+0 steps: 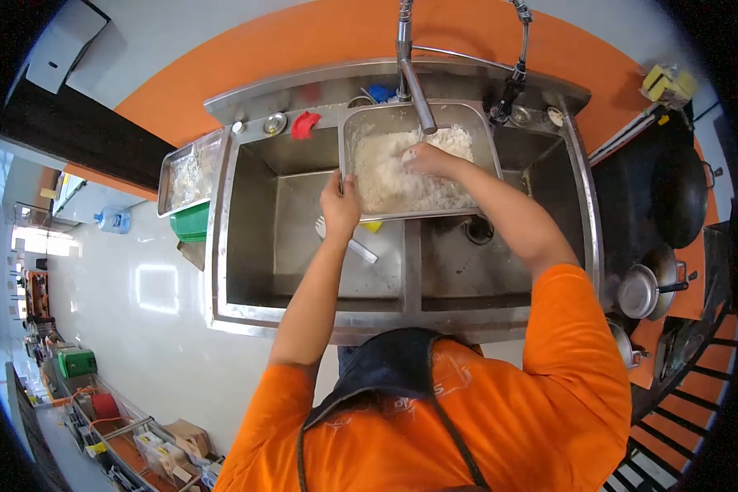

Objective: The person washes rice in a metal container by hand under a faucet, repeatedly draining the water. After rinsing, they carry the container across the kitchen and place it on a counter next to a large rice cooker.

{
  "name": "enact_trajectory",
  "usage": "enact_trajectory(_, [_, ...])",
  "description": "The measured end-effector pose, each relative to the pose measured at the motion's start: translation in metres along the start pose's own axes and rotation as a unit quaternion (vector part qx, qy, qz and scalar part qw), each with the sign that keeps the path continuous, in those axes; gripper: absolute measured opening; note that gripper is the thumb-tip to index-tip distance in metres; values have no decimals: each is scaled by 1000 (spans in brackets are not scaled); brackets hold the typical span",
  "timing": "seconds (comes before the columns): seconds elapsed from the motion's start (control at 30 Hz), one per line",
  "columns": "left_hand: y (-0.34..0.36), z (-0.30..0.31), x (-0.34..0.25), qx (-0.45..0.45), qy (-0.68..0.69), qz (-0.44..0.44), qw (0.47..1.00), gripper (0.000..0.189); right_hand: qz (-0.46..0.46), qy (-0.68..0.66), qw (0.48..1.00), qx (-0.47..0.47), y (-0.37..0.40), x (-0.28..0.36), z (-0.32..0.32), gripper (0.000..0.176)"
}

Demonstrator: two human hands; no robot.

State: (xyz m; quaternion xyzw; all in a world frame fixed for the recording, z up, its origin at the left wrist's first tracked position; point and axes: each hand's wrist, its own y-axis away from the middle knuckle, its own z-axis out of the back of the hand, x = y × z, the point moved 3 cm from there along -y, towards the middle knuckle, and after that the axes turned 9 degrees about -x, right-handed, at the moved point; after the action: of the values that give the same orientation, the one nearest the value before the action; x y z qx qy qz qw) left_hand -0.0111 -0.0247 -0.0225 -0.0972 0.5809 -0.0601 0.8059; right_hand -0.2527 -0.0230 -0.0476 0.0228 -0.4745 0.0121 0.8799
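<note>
A deep rectangular steel pan point(494, 164) rests across the sink divider, holding what looks like white rice point(377, 176) in cloudy water. My left hand point(340, 199) is closed on the pan's left side, thumb up by the rim. Down in the rice is my right hand point(422, 159), its fingers curled among the grains and partly covered by them. Just above that hand hangs the spout point(425, 115) of the tap, pointing down into the pan. A white-handled utensil point(361, 250) lies in the left basin, partly behind my left forearm.
The double sink point(320, 312) has a left basin and a right basin with a dark drain point(478, 230). A shallow tray point(190, 174) with white residue stands left of it, above a green container point(190, 221). A red cloth point(305, 125) lies on the back ledge. Pans point(638, 290) sit at right.
</note>
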Motion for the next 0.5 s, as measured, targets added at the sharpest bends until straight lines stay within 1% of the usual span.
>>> enact_trajectory(0.03, [-3,-3,12,8,23,1,1000,36,19,23,999,31,8,21,8,51])
enact_trajectory(0.07, [-3,-1,7,15,28,16,999,36,36,46,996,64,15,40,14,49])
enact_trajectory(0.13, [3,4,-11,28,35,52,998,35,79,213,973,32,27,56,34,48])
enact_trajectory(0.17, [5,7,-16,29,35,47,998,35,99,295,950,17,34,56,40,47])
enact_trajectory(0.2, [6,7,-21,30,35,41,998,34,14,323,943,77,36,43,38,50])
enact_trajectory(0.27, [5,5,-22,26,31,35,999,35,-155,368,897,191,40,7,35,56])
enact_trajectory(0.3, [3,3,-17,22,26,36,999,36,-70,346,933,68,57,6,32,70])
enact_trajectory(0.4, [5,6,-24,23,-21,27,999,40,-219,273,936,33,67,28,22,77])
enact_trajectory(0.43, [5,8,-32,25,-39,20,999,41,-267,176,948,0,66,22,21,78])
enact_trajectory(0.47, [4,9,-38,31,-41,26,998,42,-311,75,947,-34,64,12,16,79])
enact_trajectory(0.5, [5,12,-43,37,-43,32,998,42,-350,-28,934,-67,62,8,13,80])
